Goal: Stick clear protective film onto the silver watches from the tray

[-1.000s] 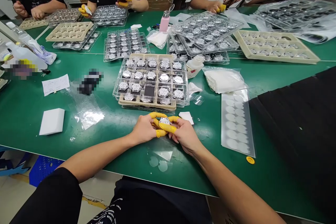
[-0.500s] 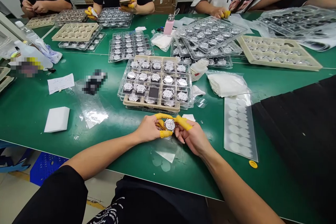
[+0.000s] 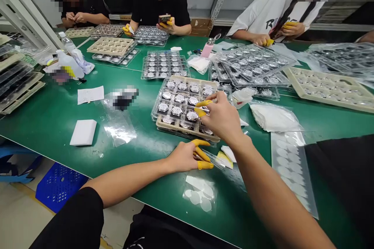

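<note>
My right hand (image 3: 217,114) reaches over the stacked trays (image 3: 172,124), its yellow-cotted thumb and forefinger slightly apart beside a round silver watch head (image 3: 192,115). That watch head lies in a compartment of the top clear tray, among several others like it. Low over the table in front of the stack, my left hand (image 3: 194,157) has its yellow-cotted fingers spread. Just past those fingertips is a strip of clear plastic (image 3: 217,159); I cannot tell whether they touch it. A sheet of round clear stickers (image 3: 201,194) lies nearer my body.
Beyond stand more watch trays (image 3: 165,64), a pink bottle (image 3: 207,48) and a beige tray (image 3: 330,89). A white foam block (image 3: 83,132) and a plastic bag (image 3: 119,124) lie left. White cloths (image 3: 271,116) and a sticker strip (image 3: 292,167) lie right. Co-workers sit opposite.
The watch head has gone from between my hands into the tray compartment that was bare. My right hand moved forward over the tray; my left hand's fingers spread. The view shifted left.
</note>
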The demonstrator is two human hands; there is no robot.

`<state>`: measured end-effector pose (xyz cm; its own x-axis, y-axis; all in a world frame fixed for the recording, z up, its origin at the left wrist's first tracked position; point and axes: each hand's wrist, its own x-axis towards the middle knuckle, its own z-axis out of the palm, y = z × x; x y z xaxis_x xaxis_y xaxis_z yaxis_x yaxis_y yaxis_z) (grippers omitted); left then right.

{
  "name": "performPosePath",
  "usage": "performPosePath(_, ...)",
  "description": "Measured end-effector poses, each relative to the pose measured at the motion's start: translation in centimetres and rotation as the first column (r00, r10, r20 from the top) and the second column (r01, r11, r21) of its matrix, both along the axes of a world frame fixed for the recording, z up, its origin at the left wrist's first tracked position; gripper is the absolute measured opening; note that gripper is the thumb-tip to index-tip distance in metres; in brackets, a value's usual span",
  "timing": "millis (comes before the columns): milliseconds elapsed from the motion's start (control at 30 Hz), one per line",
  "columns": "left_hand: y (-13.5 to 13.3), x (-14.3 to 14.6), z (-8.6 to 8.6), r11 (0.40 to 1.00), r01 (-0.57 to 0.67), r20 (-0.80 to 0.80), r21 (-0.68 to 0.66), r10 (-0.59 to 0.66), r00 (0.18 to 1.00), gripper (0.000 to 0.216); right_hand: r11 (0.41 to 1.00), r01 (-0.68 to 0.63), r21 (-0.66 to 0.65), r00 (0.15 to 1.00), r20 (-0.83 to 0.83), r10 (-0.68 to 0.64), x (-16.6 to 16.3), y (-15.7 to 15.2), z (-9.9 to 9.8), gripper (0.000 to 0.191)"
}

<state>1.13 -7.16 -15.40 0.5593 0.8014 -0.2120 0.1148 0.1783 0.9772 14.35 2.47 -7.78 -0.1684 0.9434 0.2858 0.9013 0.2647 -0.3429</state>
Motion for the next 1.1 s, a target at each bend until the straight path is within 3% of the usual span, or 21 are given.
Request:
performPosePath(67,0.0,0.0,0.0,1.000,0.011,0.008,0.015,-0.011,1.000,0.071,0.999,0.040,0.014,0.998,0.057,-0.041,-1.5,-0.6,0.3,0.026)
performPosePath(167,0.0,-0.1,0.1,0.999,0.016,0.015,0.050,-0.017,1.000,0.054,0.985,0.053,-0.167,0.985,0.172,-0.023,-4.3,-1.2,0.2,0.026)
performPosePath(233,0.1,-0.2,0.1,0.996,0.014,-0.021,0.087,-0.012,1.000,0.043,0.975,0.073,-0.210,0.984,0.176,-0.036,-5.6,-1.1,-0.1,0.023)
performPosePath(367,0.1,-0.4,0.2,0.993,0.017,-0.032,0.113,-0.014,0.999,0.042,0.972,0.030,-0.233,0.987,-0.146,-0.065,-5.9,0.1,-0.7,0.019)
performPosePath(467,0.1,-0.4,0.3,0.995,0.015,-0.028,0.101,-0.012,1.000,0.040,0.969,-0.010,-0.246,0.862,-0.494,-0.117,-4.7,-0.6,-0.7,0.022)
performPosePath(567,0.2,-0.5,0.2,0.995,0.003,-0.004,0.102,-0.002,1.000,0.041,0.982,0.003,-0.189,0.639,-0.755,-0.147,-2.2,-4.5,-1.0,0.033)
performPosePath(633,0.3,-0.5,0.1,0.994,-0.030,0.021,0.105,0.028,0.999,0.048,0.974,-0.069,-0.217,0.503,-0.850,-0.154,-0.3,-8.0,-2.1,0.039)
performPosePath(733,0.4,-0.4,-0.1,0.997,-0.038,0.048,0.068,0.034,0.998,0.063,0.896,-0.218,-0.386,0.370,-0.883,-0.290,2.2,-12.1,-4.9,0.050)
performPosePath(800,0.4,-0.4,-0.1,1.000,-0.011,0.067,0.023,0.009,0.998,0.065,0.846,-0.286,-0.449,0.317,-0.878,-0.359,3.2,-13.0,-6.4,0.054)
performPosePath(867,0.3,-0.3,-0.1,1.000,-0.008,0.073,-0.005,0.008,0.997,0.063,0.832,-0.302,-0.465,0.287,-0.877,-0.386,3.7,-12.9,-7.1,0.056)
performPosePath(1100,0.1,-0.5,-0.2,0.996,-0.087,0.026,-0.027,0.087,0.996,0.058,0.819,-0.295,-0.492,0.307,-0.860,-0.407,4.1,-12.1,-6.1,0.056)
